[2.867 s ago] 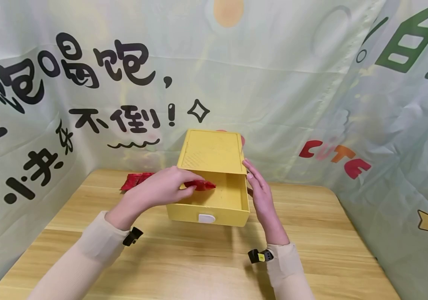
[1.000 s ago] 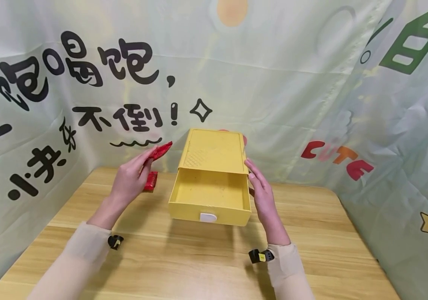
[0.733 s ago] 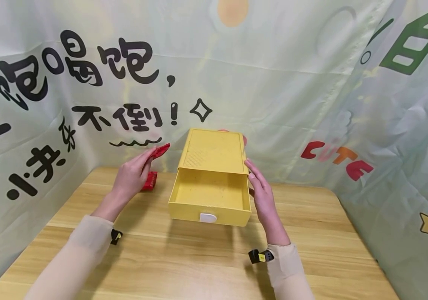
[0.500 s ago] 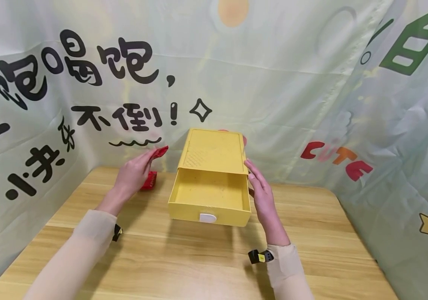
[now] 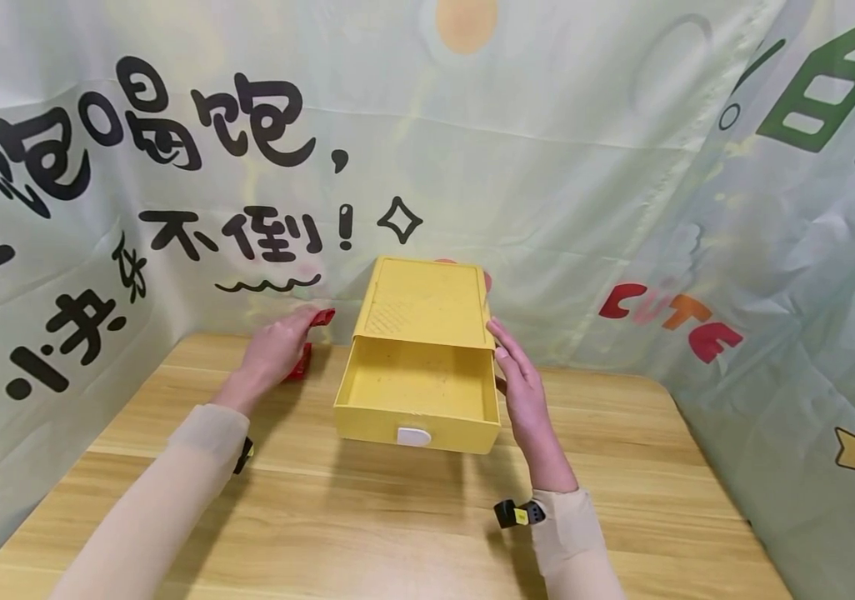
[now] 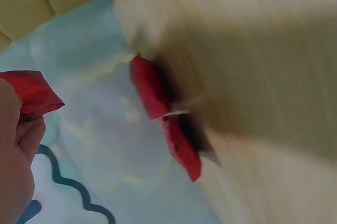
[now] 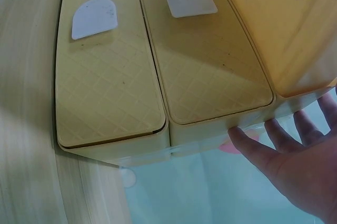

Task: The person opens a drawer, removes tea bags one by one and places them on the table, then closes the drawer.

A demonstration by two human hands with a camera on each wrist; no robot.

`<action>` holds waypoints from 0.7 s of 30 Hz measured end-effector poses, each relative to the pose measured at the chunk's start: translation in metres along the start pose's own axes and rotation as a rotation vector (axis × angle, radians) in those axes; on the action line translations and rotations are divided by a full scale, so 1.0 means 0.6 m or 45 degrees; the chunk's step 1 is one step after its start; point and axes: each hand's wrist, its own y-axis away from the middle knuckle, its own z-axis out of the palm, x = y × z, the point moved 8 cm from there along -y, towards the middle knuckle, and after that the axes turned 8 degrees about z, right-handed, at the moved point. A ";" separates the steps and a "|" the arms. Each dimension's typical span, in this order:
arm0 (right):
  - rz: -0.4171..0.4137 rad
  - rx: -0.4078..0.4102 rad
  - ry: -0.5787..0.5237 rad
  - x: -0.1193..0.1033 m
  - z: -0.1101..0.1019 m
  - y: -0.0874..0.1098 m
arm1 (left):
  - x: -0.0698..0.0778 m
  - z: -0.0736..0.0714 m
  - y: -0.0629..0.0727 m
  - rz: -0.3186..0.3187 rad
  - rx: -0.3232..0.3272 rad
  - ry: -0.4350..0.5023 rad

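My left hand (image 5: 272,354) pinches a small red packet (image 6: 32,92) between thumb and fingers, at the table's back left. Two more red packets (image 6: 151,88) lie end to end on the table below it in the left wrist view; in the head view the hand partly covers these. A yellow drawer cabinet (image 5: 427,300) stands at the back middle, its top drawer (image 5: 416,387) pulled out with nothing in it. Against the cabinet's right side, my right hand (image 5: 523,396) rests with fingers extended, fingertips along the wall in the right wrist view.
Two lower drawers (image 7: 210,61) with white pull tabs are pushed in. The wooden table (image 5: 397,533) ends at a printed cloth backdrop (image 5: 562,208) behind and on both sides.
My left hand has lifted the red packet out of the drawer, carried it left, then lowered it near the packets on the table. The right hand has stayed at the cabinet.
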 end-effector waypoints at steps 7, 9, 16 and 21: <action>0.000 0.004 0.014 0.001 0.000 0.000 | -0.007 0.036 0.013 -0.012 -0.102 -0.073; 0.004 0.008 0.018 0.002 -0.001 0.001 | -0.006 0.046 0.016 -0.012 -0.134 -0.082; 0.008 0.013 0.016 0.003 -0.001 0.000 | -0.002 0.074 0.027 -0.034 -0.233 -0.060; 0.006 0.008 0.014 0.002 0.000 0.000 | -0.001 0.089 0.037 -0.081 -0.264 0.020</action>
